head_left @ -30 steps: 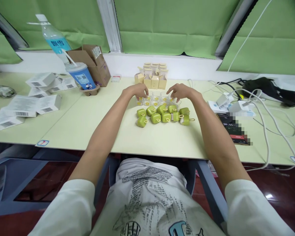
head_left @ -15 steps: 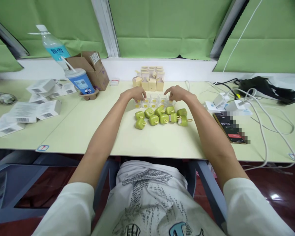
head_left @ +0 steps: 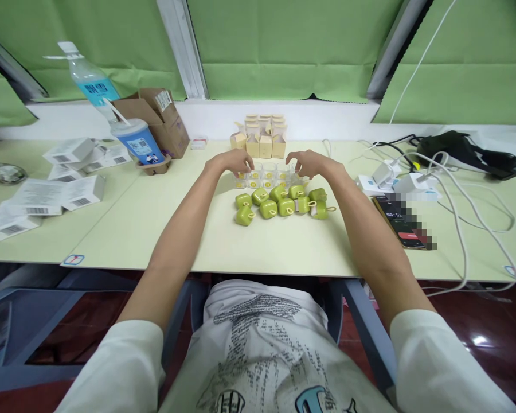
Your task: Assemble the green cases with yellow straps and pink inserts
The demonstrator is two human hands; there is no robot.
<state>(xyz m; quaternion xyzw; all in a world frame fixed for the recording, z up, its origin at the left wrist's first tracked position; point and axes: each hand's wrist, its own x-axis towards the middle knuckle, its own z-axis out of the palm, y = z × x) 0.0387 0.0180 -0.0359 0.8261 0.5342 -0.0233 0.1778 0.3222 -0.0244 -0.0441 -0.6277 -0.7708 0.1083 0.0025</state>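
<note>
Two rows of small clear plastic containers with yellow round marks stand close together on the table. My left hand reaches over their left end, fingers bent down and closed on the containers there. At the right end my right hand grips the containers with curled fingers; its index finger arches over the top. The contact points of both hands are partly hidden. In front of the containers lie several green rounded cases with small loops, grouped in uneven rows.
Open cream-coloured small boxes stand behind the containers near the wall. To the left are white boxes, a blue cup, a bottle and a cardboard box. A phone, power strip and white cables lie right.
The whole view has shifted very slightly. Both hands stay at the ends of the clear containers, with the left fingers moving only a little.
</note>
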